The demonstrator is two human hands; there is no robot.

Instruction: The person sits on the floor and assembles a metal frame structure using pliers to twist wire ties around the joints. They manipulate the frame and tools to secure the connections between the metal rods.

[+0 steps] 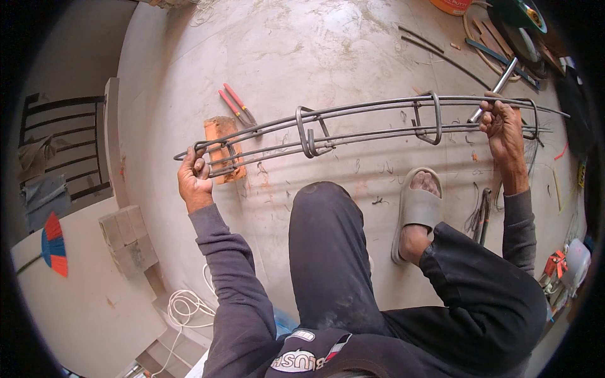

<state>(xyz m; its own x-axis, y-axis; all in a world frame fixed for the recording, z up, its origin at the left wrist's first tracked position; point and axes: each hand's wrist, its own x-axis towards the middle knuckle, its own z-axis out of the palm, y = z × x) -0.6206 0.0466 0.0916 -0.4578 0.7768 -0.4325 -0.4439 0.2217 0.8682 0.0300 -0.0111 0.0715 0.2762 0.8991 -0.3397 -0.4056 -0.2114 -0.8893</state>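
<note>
A long cage of thin steel reinforcing bars [365, 108] spans in front of me, held crosswise above the floor. Bent square stirrups [437, 120] ring its bars at intervals. My left hand [195, 183] grips the cage's left end, fingers curled around the bars. Toward the other end, my right hand [506, 138] is closed on the bars just short of the last stirrup. An orange brick [220, 130] lies beneath the left part of the cage. Red-handled pincers [236, 104] rest on the floor beyond it.
Loose bars [444, 58] and a shiny metal pipe [505, 77] lie at the far right. Another hand tool [484, 214] lies by my sandalled foot [419, 211]. Grey blocks [128, 239], a white cable [186, 309] and a broom head [55, 244] are at left.
</note>
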